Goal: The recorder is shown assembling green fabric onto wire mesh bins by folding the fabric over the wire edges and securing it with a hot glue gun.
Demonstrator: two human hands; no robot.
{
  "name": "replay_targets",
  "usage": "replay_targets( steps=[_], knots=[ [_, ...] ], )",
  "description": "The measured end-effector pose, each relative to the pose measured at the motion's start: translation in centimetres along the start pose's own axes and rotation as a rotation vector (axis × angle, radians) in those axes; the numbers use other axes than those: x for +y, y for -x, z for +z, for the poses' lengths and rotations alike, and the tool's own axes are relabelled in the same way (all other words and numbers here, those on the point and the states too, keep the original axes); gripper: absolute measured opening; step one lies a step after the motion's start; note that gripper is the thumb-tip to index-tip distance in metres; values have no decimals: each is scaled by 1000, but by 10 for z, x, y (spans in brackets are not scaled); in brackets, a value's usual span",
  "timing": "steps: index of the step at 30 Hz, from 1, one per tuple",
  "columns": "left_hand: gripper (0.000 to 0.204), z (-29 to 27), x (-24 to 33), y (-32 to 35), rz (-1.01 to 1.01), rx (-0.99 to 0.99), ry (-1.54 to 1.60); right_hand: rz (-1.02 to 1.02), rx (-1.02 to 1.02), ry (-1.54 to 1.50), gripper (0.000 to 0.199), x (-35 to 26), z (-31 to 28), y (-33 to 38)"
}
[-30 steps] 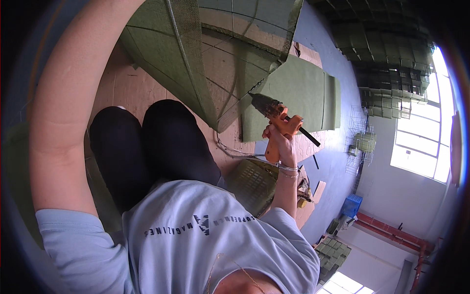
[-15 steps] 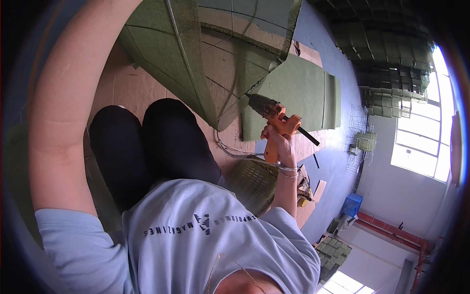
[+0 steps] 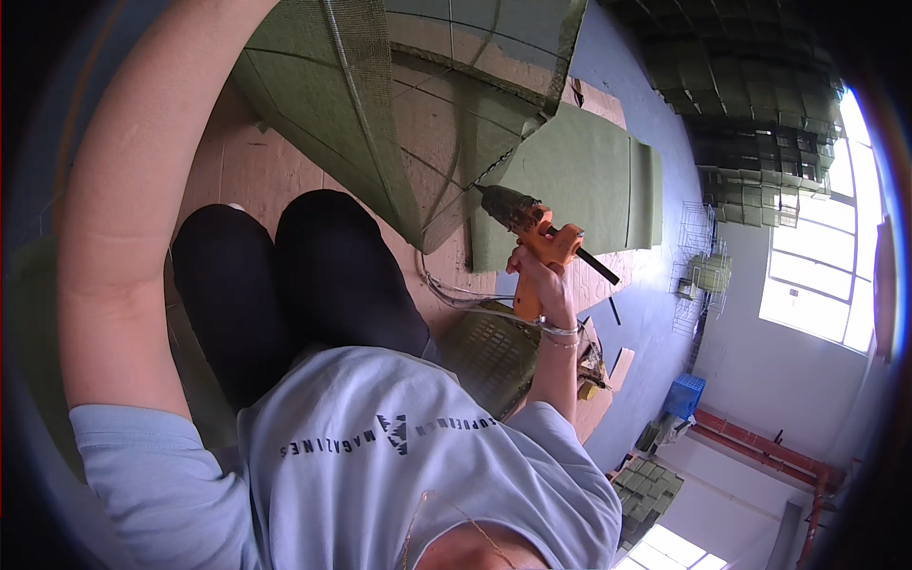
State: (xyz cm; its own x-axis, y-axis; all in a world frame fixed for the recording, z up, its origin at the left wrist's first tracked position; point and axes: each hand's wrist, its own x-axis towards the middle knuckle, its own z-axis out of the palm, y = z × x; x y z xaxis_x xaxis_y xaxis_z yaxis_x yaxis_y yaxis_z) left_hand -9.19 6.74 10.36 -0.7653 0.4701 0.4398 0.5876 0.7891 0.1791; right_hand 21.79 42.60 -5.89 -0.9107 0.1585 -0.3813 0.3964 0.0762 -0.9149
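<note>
My right hand [image 3: 543,275] is closed round the handle of an orange hot glue gun [image 3: 541,233]. A black glue stick [image 3: 598,266] sticks out of its back end, and its nozzle end is dark and crusted. The gun's tip points up and left, at the edge of a green fabric panel [image 3: 332,142] stretched over a wire frame. A dark twisted line [image 3: 494,167] runs along that edge near the tip; whether the tip touches it I cannot tell. My left arm reaches up past the top edge of the picture, so my left hand is out of view.
Flattened cardboard [image 3: 252,157] lies under the frame and my knees. A green sheet [image 3: 579,176] is spread beyond the gun. Beside my right arm are a green plastic basket [image 3: 489,356] and cables [image 3: 456,294]. Stacked green boxes [image 3: 750,104] and a blue crate [image 3: 682,394] stand farther right.
The glue gun's tip has shifted slightly left and down along the fabric edge. The dark line by the tip shows a little more of its length. My left arm is nearly still.
</note>
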Motion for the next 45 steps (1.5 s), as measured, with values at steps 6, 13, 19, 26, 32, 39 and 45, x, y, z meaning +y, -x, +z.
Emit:
replay_targets(
  steps=[6,13,19,26,32,39,45],
  knots=[
    [27,5,-11,-3,54,55,-38,-40,-33,3,13,-3,7,-2],
    [27,-3,1,0,-13,-31,-4,-45,2,-35,12,-1,8,0],
    [29,9,-5,-6,31,27,-15,-19,-17,11,14,-1,7,1],
    [28,5,6,-9,-5,2,37,-58,-18,-12,16,-1,7,1],
    [26,-3,9,-12,12,30,40,-18,-10,-14,15,-11,14,4],
    [26,-12,15,-14,-66,-72,26,-26,-7,36,16,-14,18,5],
    [27,-2,9,-12,-29,-16,12,-17,-11,-35,17,-7,16,4]
  ],
)
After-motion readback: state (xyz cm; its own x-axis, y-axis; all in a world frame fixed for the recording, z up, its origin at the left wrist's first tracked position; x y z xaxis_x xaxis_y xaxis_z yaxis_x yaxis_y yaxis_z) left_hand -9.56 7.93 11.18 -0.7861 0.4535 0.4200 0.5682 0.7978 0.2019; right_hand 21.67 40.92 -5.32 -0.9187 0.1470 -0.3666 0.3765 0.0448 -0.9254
